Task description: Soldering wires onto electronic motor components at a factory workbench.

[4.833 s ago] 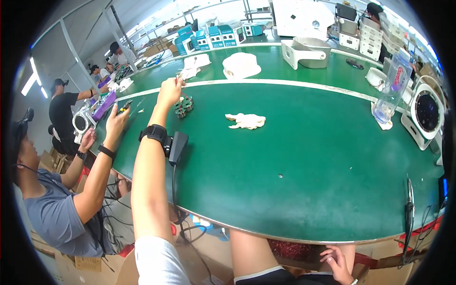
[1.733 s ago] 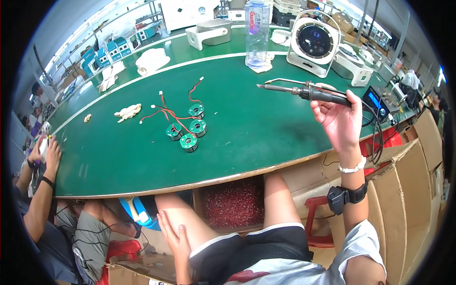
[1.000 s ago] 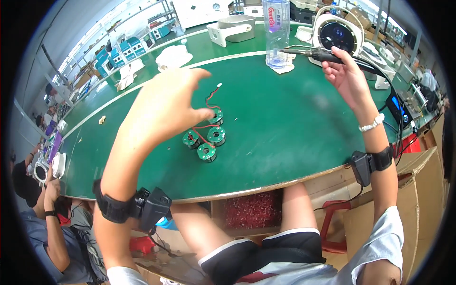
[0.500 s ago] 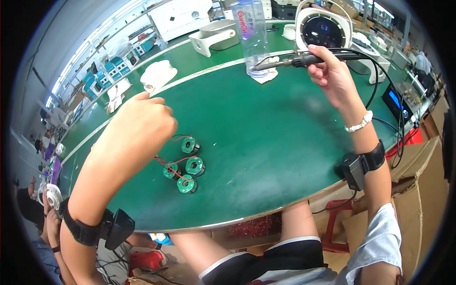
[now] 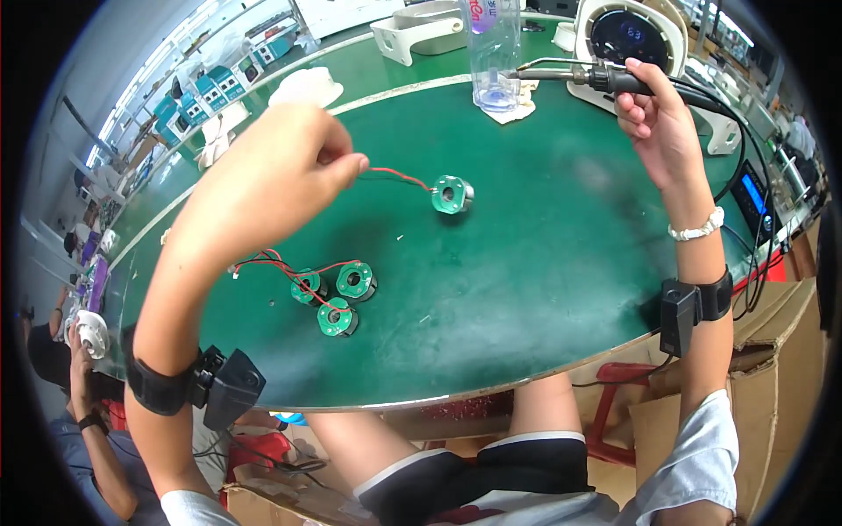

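My left hand (image 5: 263,175) is closed, thumb against fingers, on the red and black wires (image 5: 399,174) of a small round part with a green circuit board (image 5: 449,195). That part is at mid-table, a dark shadow under it; whether it touches the surface I cannot tell. Three more such parts, among them one green-faced part (image 5: 355,281), lie grouped nearer me with their red wires crossing. My right hand (image 5: 662,131) grips a black soldering iron (image 5: 605,77) raised at the far right. Its metal tip points left, in front of the clear bottle in this view.
A clear plastic bottle (image 5: 496,66) stands on a pale cloth at the back. Behind the iron sits a white device with a round dark display (image 5: 627,37). White housings (image 5: 307,88) line the far side. A blue-screened unit (image 5: 754,193) and cables are at right. A co-worker's hand (image 5: 81,359) shows far left.
My left hand has drawn one green-faced part by its wires away from the group, to the right and farther back. The right hand still holds the soldering iron; the view has shifted slightly.
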{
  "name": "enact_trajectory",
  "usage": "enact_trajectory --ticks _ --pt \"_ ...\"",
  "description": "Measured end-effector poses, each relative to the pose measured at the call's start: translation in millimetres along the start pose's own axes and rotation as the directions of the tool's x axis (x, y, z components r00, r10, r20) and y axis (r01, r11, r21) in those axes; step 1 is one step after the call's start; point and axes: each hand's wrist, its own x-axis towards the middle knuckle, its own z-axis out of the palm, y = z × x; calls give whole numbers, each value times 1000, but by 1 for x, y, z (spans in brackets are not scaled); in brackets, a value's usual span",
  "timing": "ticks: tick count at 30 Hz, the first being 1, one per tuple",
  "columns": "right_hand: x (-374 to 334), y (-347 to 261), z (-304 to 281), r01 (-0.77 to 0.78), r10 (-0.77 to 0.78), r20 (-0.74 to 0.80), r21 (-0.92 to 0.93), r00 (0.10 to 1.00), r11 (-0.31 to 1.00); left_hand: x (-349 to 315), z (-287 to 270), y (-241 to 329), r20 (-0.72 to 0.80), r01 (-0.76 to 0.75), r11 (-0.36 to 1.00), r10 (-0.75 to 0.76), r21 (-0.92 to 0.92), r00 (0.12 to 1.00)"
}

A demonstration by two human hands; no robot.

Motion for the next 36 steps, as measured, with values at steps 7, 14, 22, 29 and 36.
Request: enact_trajectory --ticks 7,14,22,29,36 --pt "-12 9 17 -1 4 43 -56 999 998 -11 20 -9 131 212 901 -174 -379 976" --pt "-21 17 54 7 0 34 -220 999 975 -20 39 -20 -145 84 883 -169 -462 975" --pt "-25 35 87 -7 52 153 -283 987 959 -25 35 -25 -115 148 876 -224 -460 968" --pt "-28 38 100 27 8 105 -326 994 945 -29 34 -31 -194 106 872 -223 -478 955" --pt "-29 42 99 6 51 157 -342 986 940 -30 37 -29 -235 86 884 -215 -460 948"
